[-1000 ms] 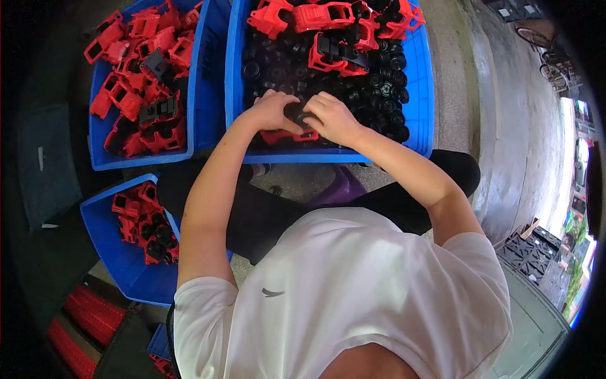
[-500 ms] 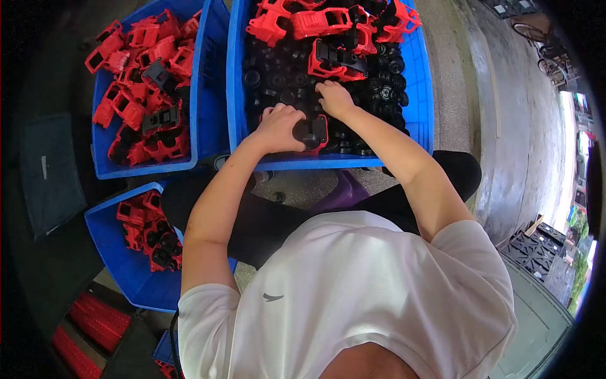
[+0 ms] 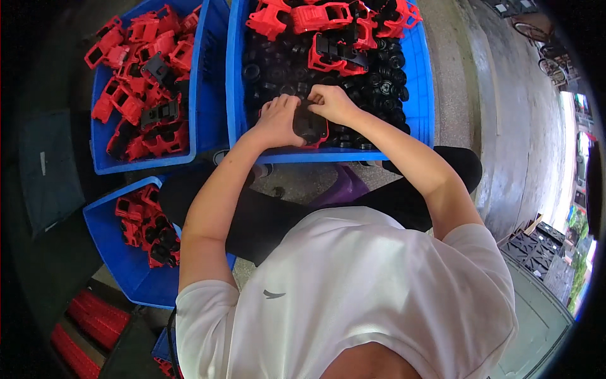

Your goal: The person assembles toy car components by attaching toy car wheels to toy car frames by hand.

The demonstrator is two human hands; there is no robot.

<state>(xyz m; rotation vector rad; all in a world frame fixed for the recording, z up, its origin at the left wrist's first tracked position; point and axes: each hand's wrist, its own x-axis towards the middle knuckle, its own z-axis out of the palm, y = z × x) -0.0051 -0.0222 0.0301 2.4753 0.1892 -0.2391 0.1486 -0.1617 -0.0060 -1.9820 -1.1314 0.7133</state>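
My left hand (image 3: pixel 276 123) is wrapped round a toy car body (image 3: pixel 310 127), red with a black underside facing up. It is held over the near side of the blue crate (image 3: pixel 315 158). My right hand (image 3: pixel 332 104) is at the far edge of that car body, thumb and fingers pinched together; whatever they hold is hidden. Under and beyond both hands lie many loose black toy wheels (image 3: pixel 386 87). Farther back, red car bodies (image 3: pixel 322 18) rest on the wheels, one with a black chassis (image 3: pixel 341 52) fitted.
To the left stands a second blue crate (image 3: pixel 211 82) heaped with red car bodies (image 3: pixel 129 104). Nearer, a smaller blue bin (image 3: pixel 136 284) holds more red and black parts. Something purple (image 3: pixel 344 186) is on the floor between my legs. Stacked black crates (image 3: pixel 536 249) stand at right.
My right hand has moved left and nearer, from over the wheels to the far edge of the car body, and its fingers have closed. My left hand keeps its hold.
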